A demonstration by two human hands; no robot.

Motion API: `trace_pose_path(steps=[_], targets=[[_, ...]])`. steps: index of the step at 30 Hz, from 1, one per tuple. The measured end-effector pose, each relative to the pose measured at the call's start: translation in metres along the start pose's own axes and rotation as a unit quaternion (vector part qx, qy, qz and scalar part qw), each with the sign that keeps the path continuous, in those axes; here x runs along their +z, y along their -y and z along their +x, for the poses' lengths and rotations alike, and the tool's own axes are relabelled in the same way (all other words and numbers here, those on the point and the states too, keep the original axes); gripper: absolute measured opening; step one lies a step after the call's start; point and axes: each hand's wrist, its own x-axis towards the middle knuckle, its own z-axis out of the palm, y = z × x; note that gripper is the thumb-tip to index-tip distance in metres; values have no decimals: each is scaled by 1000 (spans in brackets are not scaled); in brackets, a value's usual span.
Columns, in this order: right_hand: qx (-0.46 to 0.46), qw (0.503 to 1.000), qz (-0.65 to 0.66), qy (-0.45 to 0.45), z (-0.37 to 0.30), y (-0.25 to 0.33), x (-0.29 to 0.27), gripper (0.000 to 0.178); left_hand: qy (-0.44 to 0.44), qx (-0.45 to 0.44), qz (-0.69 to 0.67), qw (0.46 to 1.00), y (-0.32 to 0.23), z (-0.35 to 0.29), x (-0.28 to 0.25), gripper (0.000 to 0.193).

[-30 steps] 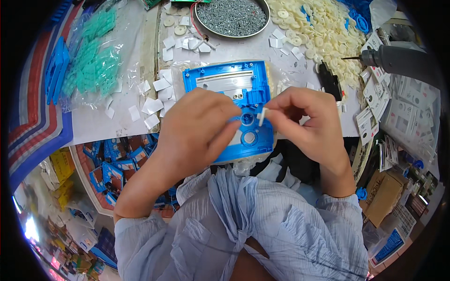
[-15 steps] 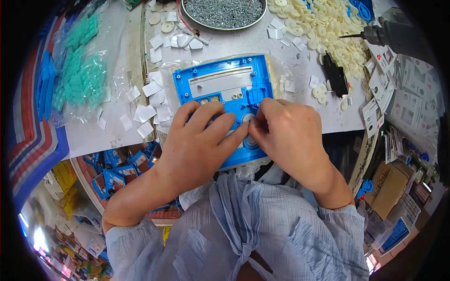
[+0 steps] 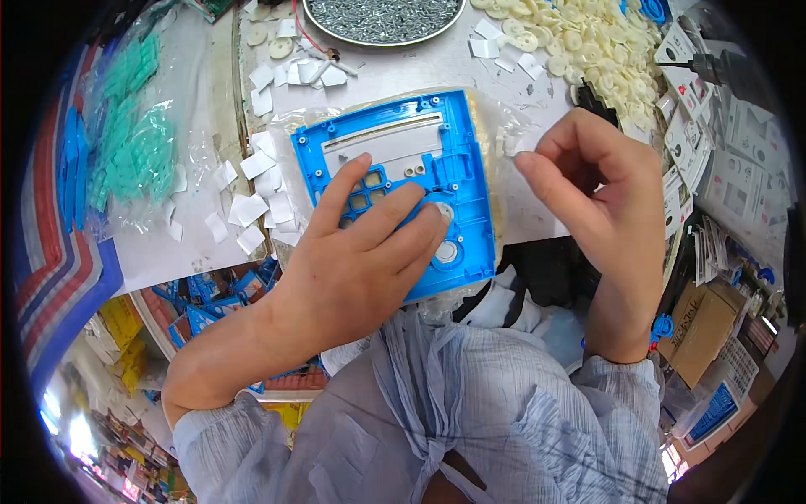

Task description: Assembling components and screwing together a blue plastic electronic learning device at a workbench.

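Note:
A blue plastic casing [image 3: 474, 193] lies open side up on a clear bag with foam-like cream edging, in front of me. My left hand [image 3: 357, 256] rests on its lower left part, fingers spread over the grid of square openings and a round socket. A second round white disc [image 3: 446, 251] shows in the casing's lower right. To the right of the casing, my right hand [image 3: 600, 193] is raised, thumb and forefinger pinched at a small white square piece [image 3: 515, 143]. The fingertips partly cover that piece.
A metal dish of screws [image 3: 382, 21] stands at the back. Cream plastic discs [image 3: 588, 50] are heaped at the back right, near a black power screwdriver [image 3: 714, 67]. White squares [image 3: 248, 210] lie left of the casing; bagged green parts [image 3: 138, 151] lie farther left.
My right hand has left the casing's round socket and moved right to the white square piece. My left hand stays on the casing, which appears slightly turned.

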Motion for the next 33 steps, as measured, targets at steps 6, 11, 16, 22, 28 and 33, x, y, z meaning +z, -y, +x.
trace_pose_path(steps=[6,11,16,22,28,33], targets=[[-23,998,-48,-21,-8,5,-15,17,4,24,-3,1000,6,4,-2,40],[-16,998,-48,-49,-19,15,-16,15,-39,-19,120,992,-18,5,6,33],[-7,997,-46,-68,-29,19,-22,14,-93,-44,165,981,-34,9,18,33],[-125,988,-87,16,-27,5,-3,9,-72,-81,166,980,-44,12,19,32],[-182,948,-226,132,-53,-13,30,47,-75,-67,114,988,-38,10,14,32],[-199,905,-325,188,-56,-14,25,63,-56,-20,74,995,-24,6,9,33]])
